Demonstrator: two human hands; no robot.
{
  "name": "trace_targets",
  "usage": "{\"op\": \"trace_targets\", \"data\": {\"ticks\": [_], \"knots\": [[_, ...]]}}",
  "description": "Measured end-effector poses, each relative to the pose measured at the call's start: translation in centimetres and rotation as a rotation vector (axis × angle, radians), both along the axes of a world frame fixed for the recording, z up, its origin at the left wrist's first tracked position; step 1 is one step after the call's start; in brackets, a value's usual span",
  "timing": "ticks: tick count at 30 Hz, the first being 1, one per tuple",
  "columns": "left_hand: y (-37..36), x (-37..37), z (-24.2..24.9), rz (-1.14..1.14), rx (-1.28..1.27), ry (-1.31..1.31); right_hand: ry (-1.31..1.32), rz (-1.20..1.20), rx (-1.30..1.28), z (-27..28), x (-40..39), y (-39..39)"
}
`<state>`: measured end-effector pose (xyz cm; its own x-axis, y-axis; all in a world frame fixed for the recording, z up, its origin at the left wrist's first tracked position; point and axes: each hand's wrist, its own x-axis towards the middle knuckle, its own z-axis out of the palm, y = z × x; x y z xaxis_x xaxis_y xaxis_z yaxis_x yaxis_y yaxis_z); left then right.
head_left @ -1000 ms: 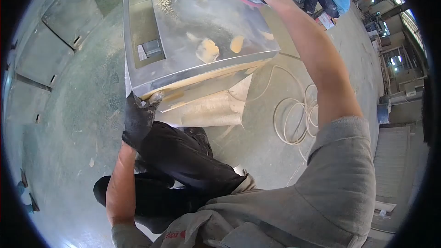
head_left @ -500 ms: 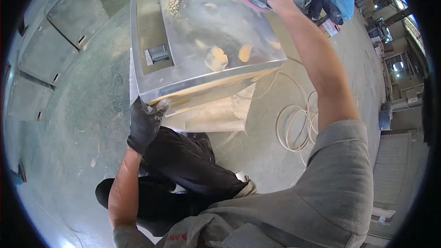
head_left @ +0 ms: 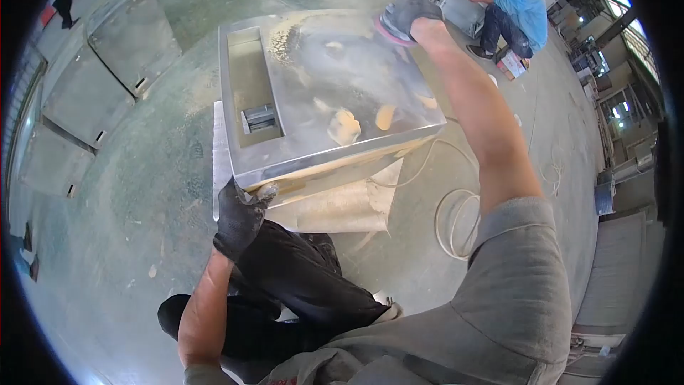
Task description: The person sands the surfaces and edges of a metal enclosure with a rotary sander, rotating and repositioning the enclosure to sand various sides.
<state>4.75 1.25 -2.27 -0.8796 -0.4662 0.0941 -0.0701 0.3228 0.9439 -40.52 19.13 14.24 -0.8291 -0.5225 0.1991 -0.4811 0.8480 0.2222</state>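
Observation:
A grey metal box point(head_left: 313, 125) with a long rectangular recess point(head_left: 249, 93) lies in front of me, its top smeared with beige filler patches point(head_left: 345, 127) and dust. At its near left corner my gloved left hand point(head_left: 241, 215) grips the edge, thumb on the front side. My right hand point(head_left: 415, 11), also in a dark glove, is wrapped over a round sander point(head_left: 393, 31) with a pink pad rim. The sander rests at the far right edge of the top; most of its body is hidden under the glove.
Under the box lies a pale sheet point(head_left: 335, 207). A hose point(head_left: 456, 224) coils on the floor to the right. Flat metal panels point(head_left: 89, 93) stand at left. A person in a blue shirt point(head_left: 522, 13) crouches at far right by another metal box point(head_left: 459, 3).
My view has tilted up, so the box sits lower and more of the background shows. My right hand with the sander stays near the far right edge; my left hand still grips the corner.

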Motion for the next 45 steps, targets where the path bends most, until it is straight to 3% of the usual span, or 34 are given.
{"op": "trace_targets", "data": {"ticks": [4,13,19,20,21,23,24,26,38,45], "knots": [[0.2,0.0,0.8,0.000,-0.024,0.017,-0.010,-0.013,-0.009,0.7,3.1,0.3],[-0.1,-0.2,0.3,-0.035,-0.055,0.029,-0.011,-0.033,0.016,0.7,1.1,0.8],[0.4,-0.1,1.3,-0.035,-0.069,0.034,-0.039,0.034,0.036,1.0,5.7,2.1],[0.5,0.4,0.7,0.011,-0.213,-0.035,-0.081,0.003,0.045,1.3,7.2,2.3],[0.6,0.3,1.1,-0.002,-0.235,0.064,-0.115,-0.016,0.047,1.6,8.3,2.5],[0.3,0.3,-0.2,0.036,-0.237,-0.037,-0.014,0.076,-0.088,0.6,8.9,3.6],[0.1,0.2,0.4,0.072,-0.255,-0.028,-0.062,0.028,-0.026,1.2,8.7,3.2],[0.3,-0.2,1.5,-0.030,-0.096,0.078,-0.094,-0.012,0.027,2.0,8.1,2.8],[0.6,0.0,2.4,-0.009,-0.096,0.054,-0.103,-0.045,-0.085,2.2,5.0,-1.6],[0.6,-0.2,1.4,-0.057,0.050,0.080,-0.248,0.070,-0.045,2.2,5.5,3.1]]}}
